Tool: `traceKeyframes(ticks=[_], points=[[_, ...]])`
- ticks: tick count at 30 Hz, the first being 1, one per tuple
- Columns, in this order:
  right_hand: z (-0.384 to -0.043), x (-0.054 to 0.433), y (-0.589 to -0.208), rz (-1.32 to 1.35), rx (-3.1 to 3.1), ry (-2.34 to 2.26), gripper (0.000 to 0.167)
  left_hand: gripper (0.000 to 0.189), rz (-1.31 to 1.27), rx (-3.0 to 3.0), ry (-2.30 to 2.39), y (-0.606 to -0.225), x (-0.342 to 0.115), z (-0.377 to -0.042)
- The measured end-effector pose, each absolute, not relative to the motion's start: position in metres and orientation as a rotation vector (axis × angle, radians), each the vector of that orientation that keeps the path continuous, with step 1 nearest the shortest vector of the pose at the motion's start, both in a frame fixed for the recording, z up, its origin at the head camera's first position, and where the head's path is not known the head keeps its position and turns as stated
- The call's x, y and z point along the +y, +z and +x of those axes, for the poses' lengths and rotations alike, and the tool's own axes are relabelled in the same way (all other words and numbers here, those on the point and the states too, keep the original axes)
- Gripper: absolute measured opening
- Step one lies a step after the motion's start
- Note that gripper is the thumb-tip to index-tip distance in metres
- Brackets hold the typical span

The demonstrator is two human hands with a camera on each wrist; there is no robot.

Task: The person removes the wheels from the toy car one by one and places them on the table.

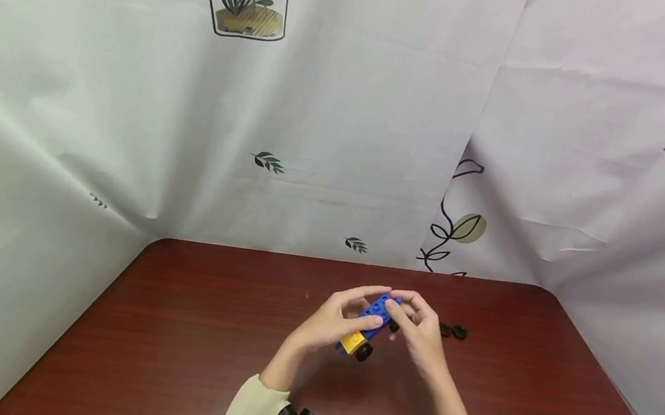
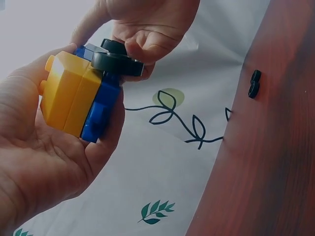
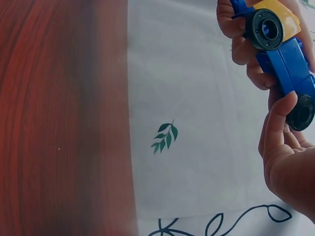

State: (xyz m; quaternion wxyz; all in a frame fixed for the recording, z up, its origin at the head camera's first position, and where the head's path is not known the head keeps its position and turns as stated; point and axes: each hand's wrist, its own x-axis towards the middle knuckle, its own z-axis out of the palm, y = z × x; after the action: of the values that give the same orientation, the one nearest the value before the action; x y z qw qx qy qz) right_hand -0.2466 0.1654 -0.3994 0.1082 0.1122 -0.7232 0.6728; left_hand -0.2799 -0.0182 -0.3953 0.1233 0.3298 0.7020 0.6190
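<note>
Both hands hold a toy car [image 1: 377, 314] of blue and yellow building bricks above the table. My left hand [image 1: 330, 318] grips its body, thumb on the blue studded top, near the yellow brick [image 2: 71, 93]. At the car's other end, my right hand [image 1: 417, 327] pinches it by the black wheel [image 3: 300, 112]. A second black wheel [image 3: 265, 29] sits beside the yellow brick on the same side. The car's far side is mostly hidden by the left hand.
Two loose black wheels [image 1: 459, 332] lie on the dark red-brown table [image 1: 195, 337], just right of the right hand. A pale printed cloth [image 1: 345, 111] hangs behind the table and along its sides.
</note>
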Motion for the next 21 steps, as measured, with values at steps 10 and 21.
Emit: traceKeyframes(ticks=[10,21], points=[[-0.248,0.163,-0.404,0.417,-2.151,1.876,0.046,0.048,0.778,2.133,1.971,-0.394,-0.024,-0.283],[-0.25,0.154,-0.41,0.32,-2.135,1.669,0.039,0.049,0.715,2.069,2.069,-0.394,-0.016,-0.281]])
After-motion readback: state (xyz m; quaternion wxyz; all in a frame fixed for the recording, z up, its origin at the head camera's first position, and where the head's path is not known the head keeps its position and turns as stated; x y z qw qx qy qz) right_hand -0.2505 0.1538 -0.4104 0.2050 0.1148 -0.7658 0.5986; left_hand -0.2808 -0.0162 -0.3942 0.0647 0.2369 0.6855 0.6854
